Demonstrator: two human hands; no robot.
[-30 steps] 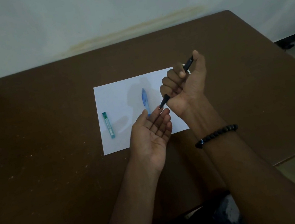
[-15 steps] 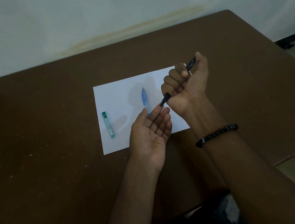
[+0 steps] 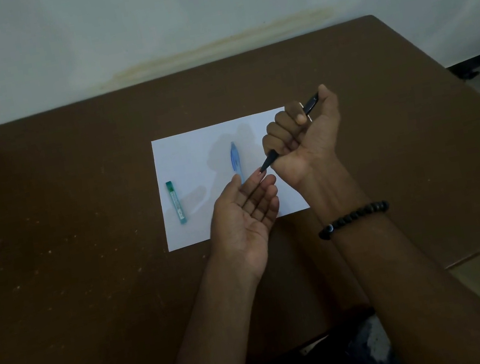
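Worktop [image 3: 77,210], brown; paper [image 3: 193,145]. Pencil [image 3: 270,158]: likely light, stiff, slim. Your right hand [image 3: 301,138] fists its barrel, tip at your flat, empty left hand [image 3: 244,213]. Grip mid-barrel.

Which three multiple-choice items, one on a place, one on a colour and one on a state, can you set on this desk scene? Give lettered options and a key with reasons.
1. Where does the green case lie? A on the white sheet, near its left edge; B on the floor; C in a fist.
2. What colour is the pen that the right hand grips? A red; B black; C yellow.
3. How is the left hand held? A clenched; B flat, palm down; C open, palm up.

Key:
1 A, the green case rests on the left part of the white sheet.
2 B, the pen's tip and top end show black on either side of the fist.
3 C, its fingers are straight and the palm faces up, with the fingertips by the pen's tip.
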